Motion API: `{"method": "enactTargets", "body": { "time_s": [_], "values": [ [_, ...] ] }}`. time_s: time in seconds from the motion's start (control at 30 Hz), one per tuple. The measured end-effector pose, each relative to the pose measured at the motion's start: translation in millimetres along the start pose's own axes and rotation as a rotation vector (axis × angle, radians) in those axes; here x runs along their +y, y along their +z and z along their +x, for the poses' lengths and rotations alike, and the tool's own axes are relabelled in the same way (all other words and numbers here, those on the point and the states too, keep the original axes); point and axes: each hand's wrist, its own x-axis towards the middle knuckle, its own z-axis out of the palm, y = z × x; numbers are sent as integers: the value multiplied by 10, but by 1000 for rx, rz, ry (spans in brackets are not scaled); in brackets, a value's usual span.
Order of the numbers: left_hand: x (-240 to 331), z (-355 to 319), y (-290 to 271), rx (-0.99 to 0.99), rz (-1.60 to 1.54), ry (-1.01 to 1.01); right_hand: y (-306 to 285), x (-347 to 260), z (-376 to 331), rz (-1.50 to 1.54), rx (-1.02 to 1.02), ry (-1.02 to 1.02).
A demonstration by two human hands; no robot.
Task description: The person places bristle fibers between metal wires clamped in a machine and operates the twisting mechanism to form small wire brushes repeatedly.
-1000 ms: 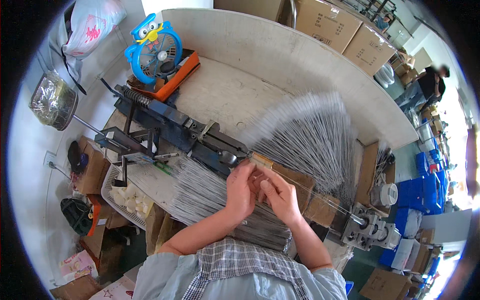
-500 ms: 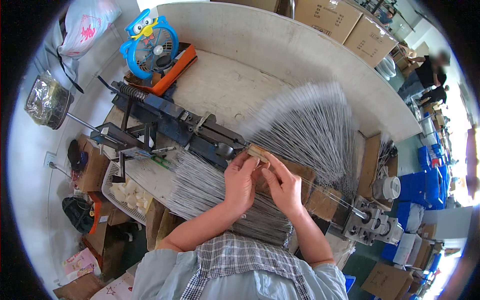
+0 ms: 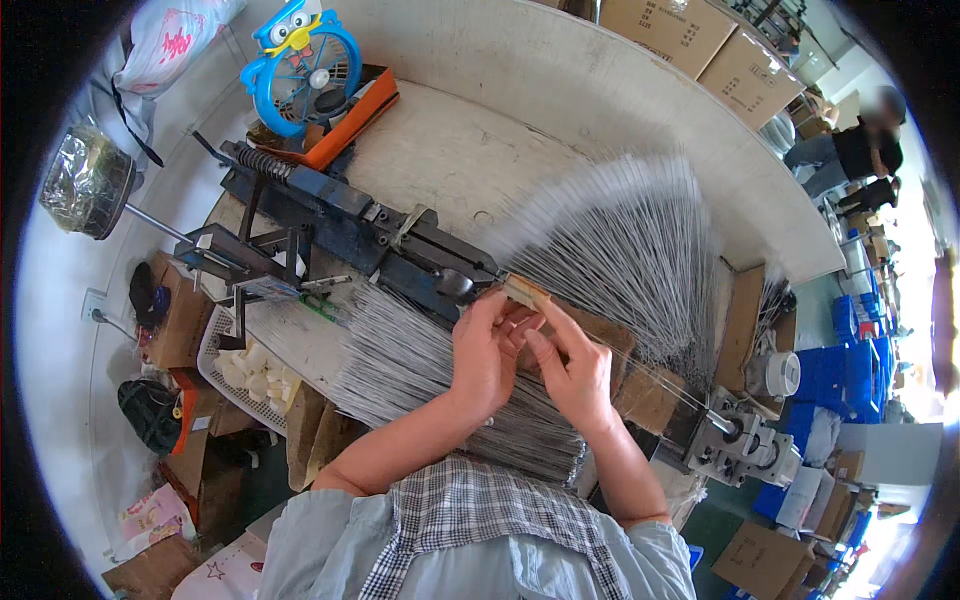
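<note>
A small tan block (image 3: 526,291), wood-like in look, sits at the fingertips of both hands, close to the end of a dark metal bench machine (image 3: 415,250). My left hand (image 3: 484,350) is closed, its thumb and fingers at the block's near left side. From the right, my right hand (image 3: 574,368) pinches the block, index finger stretched along it and thumb bent below. Thin wires run from near the block to a metal chuck (image 3: 725,425) at the right. Both palms hide part of the wires beneath.
A fan-shaped spread of thin metal wires (image 3: 630,260) lies beyond my hands; another wire bundle (image 3: 420,365) lies nearer. A brown block (image 3: 650,400) is beside the chuck. A blue fan (image 3: 305,80) stands at the back left, a white basket (image 3: 215,365) at the left. A person (image 3: 865,150) stands far right.
The tan block has tilted a little between my fingers, and my fingertips have shifted slightly around it. The whole view has moved a little; the wires and machine stay in place.
</note>
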Motion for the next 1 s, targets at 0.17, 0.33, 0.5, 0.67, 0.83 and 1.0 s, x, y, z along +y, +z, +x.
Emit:
{"method": "enactTargets", "body": {
  "time_s": [0.17,0.33,0.5,0.67,0.83,1.0],
  "values": [
    [22,-48,7,-2,4,-79,34,-18,7,257,-207,244],
    [27,-19,-75,-81,53,-97,10,-19,-2,261,-228,235],
    [7,-5,85,11,95,22,-41,-60,42,165,-129,174],
    [-2,14,89,18,117,26,-130,-111,57,-4,-70,88],
    [34,-9,74,-1,108,45,-321,-137,93,-505,180,-294],
    [124,-82,65,-14,54,-18,-319,-50,27,-499,66,-250]
  ]
}}
